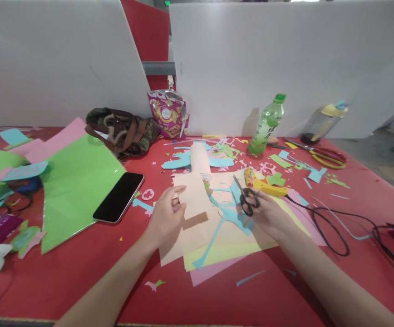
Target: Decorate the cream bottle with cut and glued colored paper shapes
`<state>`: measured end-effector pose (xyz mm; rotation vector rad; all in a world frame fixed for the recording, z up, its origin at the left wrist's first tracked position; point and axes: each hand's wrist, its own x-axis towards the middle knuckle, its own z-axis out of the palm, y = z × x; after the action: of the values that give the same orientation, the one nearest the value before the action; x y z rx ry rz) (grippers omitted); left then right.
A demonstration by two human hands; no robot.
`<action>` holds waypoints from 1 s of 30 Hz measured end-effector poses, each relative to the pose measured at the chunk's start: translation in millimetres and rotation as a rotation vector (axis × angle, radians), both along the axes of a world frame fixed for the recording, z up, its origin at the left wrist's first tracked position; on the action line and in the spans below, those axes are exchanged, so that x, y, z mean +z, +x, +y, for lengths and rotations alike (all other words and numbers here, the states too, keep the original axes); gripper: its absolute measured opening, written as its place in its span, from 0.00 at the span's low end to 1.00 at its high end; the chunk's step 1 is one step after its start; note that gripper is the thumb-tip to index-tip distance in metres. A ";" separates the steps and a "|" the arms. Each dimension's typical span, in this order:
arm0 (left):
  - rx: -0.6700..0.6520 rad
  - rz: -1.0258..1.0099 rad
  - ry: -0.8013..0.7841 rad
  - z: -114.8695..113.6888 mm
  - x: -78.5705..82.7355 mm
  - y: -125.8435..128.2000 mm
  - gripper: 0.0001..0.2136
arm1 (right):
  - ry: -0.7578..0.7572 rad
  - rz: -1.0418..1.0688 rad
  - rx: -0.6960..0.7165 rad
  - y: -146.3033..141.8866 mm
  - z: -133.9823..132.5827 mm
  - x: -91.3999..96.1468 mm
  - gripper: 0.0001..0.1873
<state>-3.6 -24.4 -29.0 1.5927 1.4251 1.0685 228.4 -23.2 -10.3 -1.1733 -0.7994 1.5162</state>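
My left hand (169, 212) pinches the left edge of a pale peach paper piece (193, 197), lifted a little so that it casts a shadow on the sheets below. To its right, my right hand (268, 212) has its fingers closed around the black handles of a pair of scissors (248, 200), blades pointing up and away. Beneath both hands lie stacked peach, yellow and pink paper sheets (204, 252) strewn with blue paper offcuts (214, 240). A pale paper-covered cylinder (199, 160) stands just beyond the peach piece. Just past my right hand lies a yellow glue gun (267, 185) with a black cord.
A black-screened phone (118, 197) rests on green sheets (71, 195) at left. Farther back are a camouflage bag (125, 131), a purple snack bag (169, 113), a green bottle (268, 125) and a clear bottle (324, 122). Red-and-yellow-handled scissors (328, 158) lie right; white panels (285, 59) border the table.
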 end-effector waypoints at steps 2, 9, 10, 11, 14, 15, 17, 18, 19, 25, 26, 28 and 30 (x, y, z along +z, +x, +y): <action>0.012 0.004 -0.005 0.1 -0.2 0.2 0.18 | -0.011 -0.083 -0.033 -1.6 -0.8 -2.0 0.18; 0.098 -0.033 0.038 2.2 -2.0 -0.7 0.18 | 0.246 -0.686 0.028 -0.7 -3.4 -10.0 0.13; 0.110 -0.038 0.043 2.3 -1.8 -0.9 0.18 | 0.263 -0.726 0.041 -1.2 -4.3 -9.9 0.12; 0.123 -0.044 0.047 2.3 -1.4 -0.9 0.18 | 0.270 -0.748 0.054 -1.8 -5.1 -9.7 0.12; 0.154 -0.051 0.051 1.9 0.2 -1.1 0.18 | 0.280 -0.810 0.046 -2.9 -6.5 -9.1 0.11; 0.165 -0.055 0.054 1.9 0.5 -1.2 0.19 | 0.294 -0.837 0.033 -2.6 -6.3 -9.2 0.11; 0.193 -0.063 0.067 2.1 0.6 -1.4 0.20 | 0.342 -0.892 -0.001 -1.1 -5.5 -9.4 0.09; 0.205 -0.068 0.074 2.3 0.5 -1.6 0.21 | 0.363 -0.905 -0.016 -0.2 -5.0 -9.2 0.08; 0.214 -0.073 0.078 2.5 0.4 -1.7 0.21 | 0.373 -0.902 -0.028 0.5 -4.5 -8.7 0.07; 0.195 -0.070 0.085 0.9 2.7 -0.6 0.21 | 0.154 -0.532 -0.034 -1.4 -3.5 -3.6 0.12; 0.189 -0.070 0.095 0.3 3.2 -0.1 0.21 | 0.125 -0.455 -0.041 -2.0 -3.5 -3.5 0.14; 0.180 -0.065 0.121 -0.7 3.8 1.0 0.20 | 0.084 -0.302 -0.040 -2.9 -4.0 -3.8 0.15; 0.171 -0.055 0.142 -1.0 3.2 2.1 0.19 | 0.048 -0.170 0.019 -3.9 -5.0 -3.7 0.14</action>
<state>-1.5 -25.3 -25.8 1.5480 1.4978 1.3289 224.5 -28.2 -14.1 -1.2733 -0.9580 1.4183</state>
